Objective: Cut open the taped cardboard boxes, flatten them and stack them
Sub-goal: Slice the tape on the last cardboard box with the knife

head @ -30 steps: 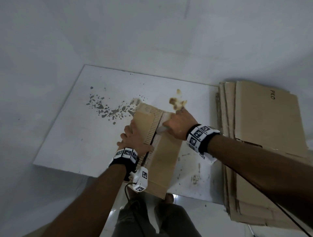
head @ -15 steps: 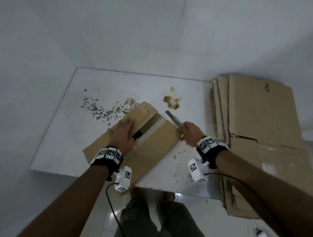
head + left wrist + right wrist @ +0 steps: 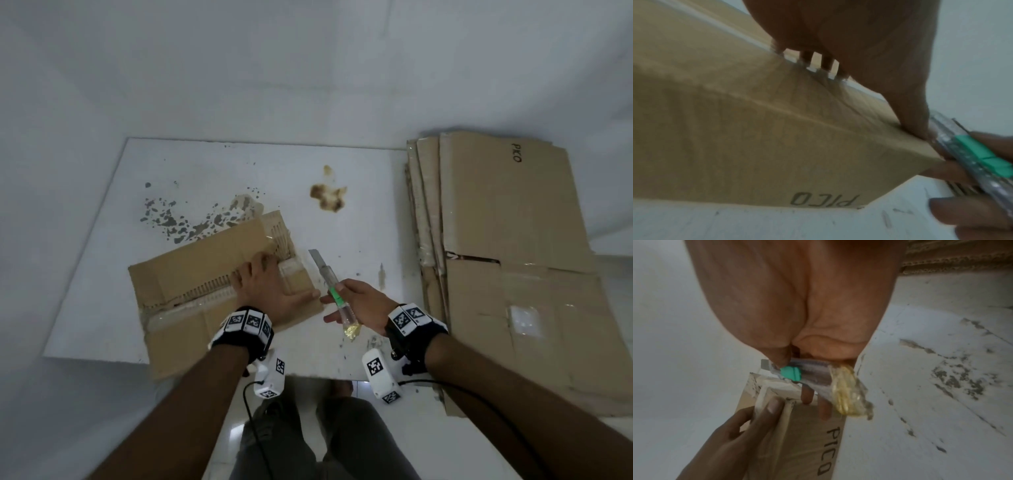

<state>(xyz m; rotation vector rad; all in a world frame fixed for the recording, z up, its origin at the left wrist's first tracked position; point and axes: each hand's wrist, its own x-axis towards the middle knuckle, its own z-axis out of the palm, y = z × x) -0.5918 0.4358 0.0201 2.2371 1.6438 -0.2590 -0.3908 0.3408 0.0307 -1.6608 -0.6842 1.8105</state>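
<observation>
A brown cardboard box (image 3: 191, 274) lies flat on a white board (image 3: 239, 164), with a clear taped seam running along it. My left hand (image 3: 267, 291) presses down on its right end, fingers spread and thumb along the edge. In the left wrist view the palm (image 3: 859, 48) covers the box (image 3: 756, 129). My right hand (image 3: 356, 301) grips a utility knife (image 3: 330, 284) with a green slider, blade out and pointing away, just right of the box and off it. The right wrist view shows the knife (image 3: 807, 371) above the box corner (image 3: 807, 443).
A stack of flattened cardboard sheets (image 3: 513, 240) lies to the right of the board. A brown stain (image 3: 327, 197) and dark speckles (image 3: 178, 222) mark the board. White walls close in behind and to the left. My legs (image 3: 308, 445) are below the board's near edge.
The right hand has pulled the knife off the box and back to the right. The box has turned under the left hand and now lies lengthwise from left to right.
</observation>
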